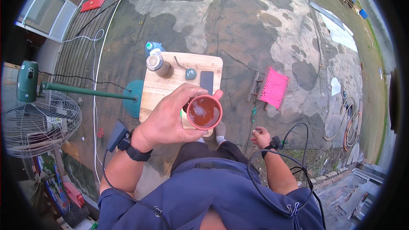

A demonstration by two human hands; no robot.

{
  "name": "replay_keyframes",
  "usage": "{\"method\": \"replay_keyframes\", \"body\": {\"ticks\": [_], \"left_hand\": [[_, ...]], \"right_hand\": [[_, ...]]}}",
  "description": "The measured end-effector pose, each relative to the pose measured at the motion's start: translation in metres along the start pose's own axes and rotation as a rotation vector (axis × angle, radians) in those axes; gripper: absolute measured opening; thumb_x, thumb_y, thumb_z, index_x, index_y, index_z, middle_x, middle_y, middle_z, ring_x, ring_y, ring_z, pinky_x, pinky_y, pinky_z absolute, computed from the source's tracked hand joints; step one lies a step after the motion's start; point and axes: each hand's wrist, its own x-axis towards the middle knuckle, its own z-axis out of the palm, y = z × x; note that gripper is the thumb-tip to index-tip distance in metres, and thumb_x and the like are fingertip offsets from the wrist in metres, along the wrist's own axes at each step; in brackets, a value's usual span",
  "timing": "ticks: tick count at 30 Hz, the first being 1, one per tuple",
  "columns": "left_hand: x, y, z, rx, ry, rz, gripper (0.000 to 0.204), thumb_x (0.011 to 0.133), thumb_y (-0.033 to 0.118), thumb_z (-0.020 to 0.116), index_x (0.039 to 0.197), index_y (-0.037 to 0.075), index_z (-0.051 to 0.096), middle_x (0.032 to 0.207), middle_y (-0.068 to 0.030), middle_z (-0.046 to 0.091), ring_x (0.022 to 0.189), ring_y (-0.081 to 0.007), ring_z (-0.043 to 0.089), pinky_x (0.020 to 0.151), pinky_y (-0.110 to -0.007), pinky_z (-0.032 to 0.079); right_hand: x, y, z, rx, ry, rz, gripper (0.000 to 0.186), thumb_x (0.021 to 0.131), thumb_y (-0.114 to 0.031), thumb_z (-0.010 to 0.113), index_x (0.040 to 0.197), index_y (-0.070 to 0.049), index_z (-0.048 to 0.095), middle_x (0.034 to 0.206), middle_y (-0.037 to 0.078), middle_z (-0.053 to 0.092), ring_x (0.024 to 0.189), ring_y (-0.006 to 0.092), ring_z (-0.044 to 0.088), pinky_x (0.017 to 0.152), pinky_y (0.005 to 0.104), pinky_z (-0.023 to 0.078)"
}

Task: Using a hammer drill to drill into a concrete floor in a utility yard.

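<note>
Above the near side of the wooden table, a terracotta mug containing reddish-brown liquid is being gripped by the left hand, between thumb and fingers. Right of the table's near edge, the right hand is being held with fingers loosely curled; whether anything is being enclosed cannot be told. On the table, a lidded jar and a phone are being supported.
</note>
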Motion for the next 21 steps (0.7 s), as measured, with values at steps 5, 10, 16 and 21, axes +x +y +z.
{"method": "replay_keyframes", "body": {"ticks": [5, 10, 16, 21], "left_hand": [[0.031, 0.051, -0.015, 0.022, -0.137, 0.288, 0.076, 0.057, 0.018, 0.088, 0.122, 0.004, 0.051, 0.114, -0.0126, 0.059, 0.105, -0.0274, 0.060, 0.089, -0.037, 0.048], [0.057, 0.109, -0.033, -0.086, -0.342, 0.390, 0.081, 0.054, 0.020, 0.091, 0.124, 0.006, 0.053, 0.113, -0.0124, 0.062, 0.102, -0.0296, 0.061, 0.086, -0.039, 0.048], [0.081, 0.152, -0.031, -0.244, -0.542, 0.493, 0.085, 0.057, 0.023, 0.092, 0.130, 0.007, 0.050, 0.114, -0.0158, 0.062, 0.105, -0.0329, 0.061, 0.085, -0.042, 0.049], [0.096, 0.178, -0.022, -0.376, -0.737, 0.488, 0.074, 0.070, 0.025, 0.085, 0.131, 0.002, 0.050, 0.117, -0.0204, 0.059, 0.105, -0.0359, 0.061, 0.084, -0.042, 0.051]], "right_hand": [[-0.003, 0.017, -0.026, 0.064, 0.040, -0.002, 0.044, 0.085, -0.017, 0.067, 0.123, -0.001, 0.052, 0.089, 0.009, 0.063, 0.065, 0.0175, 0.066, 0.051, 0.0283, 0.052], [-0.006, 0.031, -0.042, 0.068, 0.053, -0.013, 0.046, 0.085, -0.017, 0.067, 0.124, 0.001, 0.050, 0.092, 0.012, 0.063, 0.065, 0.0188, 0.067, 0.052, 0.0295, 0.053], [-0.017, 0.043, -0.056, 0.035, 0.100, -0.051, 0.050, 0.084, -0.018, 0.067, 0.126, 0.003, 0.047, 0.097, 0.017, 0.063, 0.066, 0.0229, 0.067, 0.054, 0.0329, 0.055], [-0.042, 0.013, -0.064, -0.129, 0.123, -0.002, 0.051, 0.084, -0.019, 0.068, 0.126, 0.004, 0.050, 0.106, 0.020, 0.061, 0.067, 0.0222, 0.068, 0.057, 0.0328, 0.056]]}}
